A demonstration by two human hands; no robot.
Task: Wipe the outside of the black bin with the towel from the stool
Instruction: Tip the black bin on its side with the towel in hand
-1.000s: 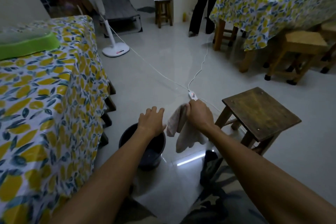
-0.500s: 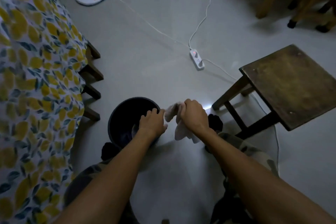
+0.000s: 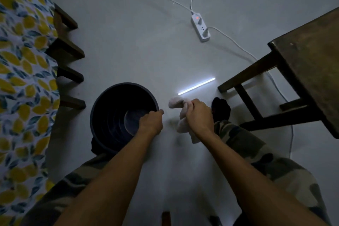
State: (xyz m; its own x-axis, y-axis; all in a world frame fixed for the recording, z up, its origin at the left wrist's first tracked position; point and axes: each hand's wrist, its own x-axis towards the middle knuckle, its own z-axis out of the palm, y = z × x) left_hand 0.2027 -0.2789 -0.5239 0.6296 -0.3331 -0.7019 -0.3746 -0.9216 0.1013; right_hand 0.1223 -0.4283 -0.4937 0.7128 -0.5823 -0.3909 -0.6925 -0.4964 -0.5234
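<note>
The black bin [image 3: 110, 108] stands upright on the pale floor, seen from above, with nothing visible inside. My left hand [image 3: 151, 122] grips its right rim, fingers curled over the edge. My right hand [image 3: 198, 115] is just right of the bin, closed around a crumpled whitish towel [image 3: 176, 103] that sticks out above and below the fist. A small gap separates towel and bin. The dark wooden stool [image 3: 310, 68] stands at the right with a bare top.
A table draped in a lemon-print cloth [image 3: 23, 82] fills the left side, with dark wooden legs [image 3: 69, 75] jutting toward the bin. A white power strip [image 3: 200, 27] and its cables lie on the floor ahead. My camouflage-trousered knees flank the bin.
My view has tilted down and closer to the floor. My left hand has gone from resting on the bin's rim to gripping it. The towel hand has sunk lower beside the bin.
</note>
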